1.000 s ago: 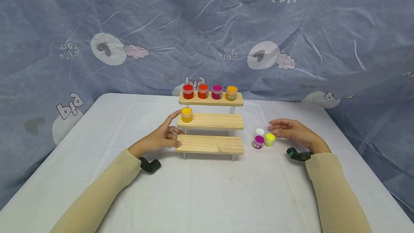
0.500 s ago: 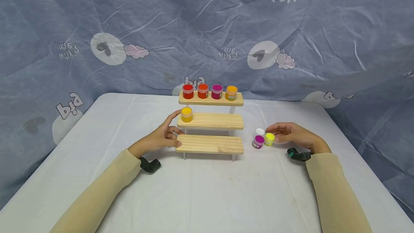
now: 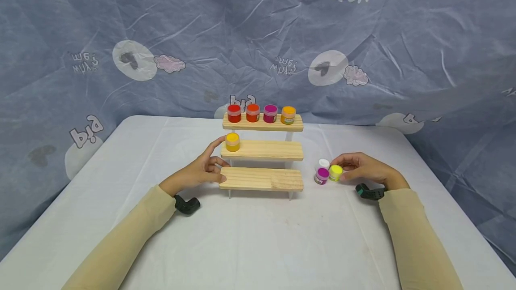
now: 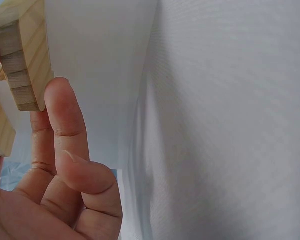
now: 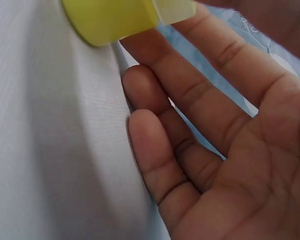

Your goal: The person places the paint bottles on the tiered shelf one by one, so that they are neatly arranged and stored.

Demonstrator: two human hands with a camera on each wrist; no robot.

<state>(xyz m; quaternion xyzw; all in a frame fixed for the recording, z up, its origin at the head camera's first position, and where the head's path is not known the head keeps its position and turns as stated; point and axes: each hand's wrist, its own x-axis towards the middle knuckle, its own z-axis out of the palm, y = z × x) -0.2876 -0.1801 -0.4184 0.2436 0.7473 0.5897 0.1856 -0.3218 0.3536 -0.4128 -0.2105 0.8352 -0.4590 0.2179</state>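
Observation:
A three-tier wooden display shelf (image 3: 258,179) stands mid-table. My left hand (image 3: 200,168) grips its left end, thumb on the lowest plank and index finger reaching up to the middle one. In the left wrist view, fingertips (image 4: 65,102) lie under the plank (image 4: 36,55). On the right, my right hand (image 3: 363,168) pinches a small yellow jar (image 3: 336,172) between thumb and fingers; the right wrist view shows that yellow jar (image 5: 110,20) low at the tablecloth. Beside it sit a purple jar (image 3: 321,176) and a white-topped jar (image 3: 324,164).
Along the top tier stand two red jars (image 3: 234,113), a magenta jar (image 3: 270,113) and an orange jar (image 3: 288,115). An amber jar (image 3: 232,142) is at the middle tier's left end. A printed blue-grey curtain (image 3: 225,35) hangs behind the white-clothed table (image 3: 258,245).
My right hand has moved left to the yellow jar, and its fingers have closed around it. The left hand has stayed on the shelf.

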